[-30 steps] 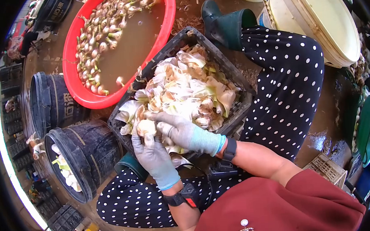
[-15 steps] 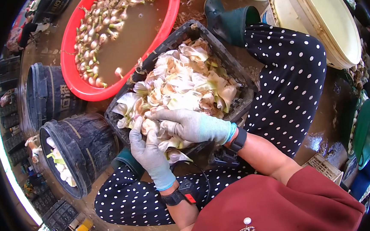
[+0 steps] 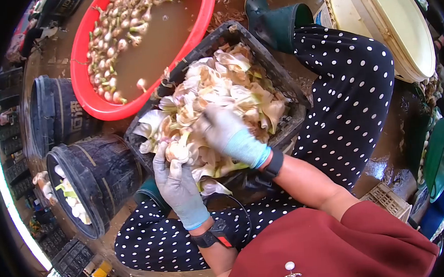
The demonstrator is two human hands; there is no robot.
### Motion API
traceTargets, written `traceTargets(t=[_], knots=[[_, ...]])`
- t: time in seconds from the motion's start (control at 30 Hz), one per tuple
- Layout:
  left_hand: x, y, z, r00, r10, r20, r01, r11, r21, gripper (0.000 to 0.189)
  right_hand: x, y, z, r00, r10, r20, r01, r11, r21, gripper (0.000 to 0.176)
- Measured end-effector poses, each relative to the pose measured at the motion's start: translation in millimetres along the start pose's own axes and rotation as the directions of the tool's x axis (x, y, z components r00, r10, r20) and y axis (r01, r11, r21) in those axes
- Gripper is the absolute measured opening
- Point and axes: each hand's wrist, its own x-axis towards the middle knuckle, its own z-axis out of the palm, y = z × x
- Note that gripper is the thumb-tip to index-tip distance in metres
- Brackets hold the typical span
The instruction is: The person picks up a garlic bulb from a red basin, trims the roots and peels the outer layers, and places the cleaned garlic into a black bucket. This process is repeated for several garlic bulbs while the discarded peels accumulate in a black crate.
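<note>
The floor (image 3: pixel 387 142) is brown and wet, with a shiny patch of light (image 3: pixel 378 168) on it. On the left, a long, bright white strip (image 3: pixel 19 214) runs past dark crates (image 3: pixel 71 259) in the room.

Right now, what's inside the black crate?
In the black crate there's a heap of pale, papery garlic skins, with some greenish pieces. The blurred right hand covers part of it. Whatever lies beneath the skins, including the crate's bottom, is hidden.
</note>
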Motion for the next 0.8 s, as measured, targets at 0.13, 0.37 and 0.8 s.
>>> traceTargets(t=[0.13, 0.37, 0.8], knots=[[-5, 8, 13, 0.994, -0.055, -0.100, 0.065, 0.993, 0.097, 0.037, -13, -8, -20, 0.966, -0.183, 0.186, 0.182, 0.983, 0.020, 0.035], [-2, 1, 23, 0.992, 0.114, -0.045, -0.076, 0.862, 0.502, 0.042, -27, -11, -13, 0.837, -0.319, 0.444, 0.316, 0.945, 0.082, 0.044], [2, -20, 13, 0.983, 0.104, -0.150, -0.027, 0.898, 0.440, 0.036, -15, -22, -9, 0.938, -0.101, 0.331, 0.157, 0.977, -0.146, 0.028]])
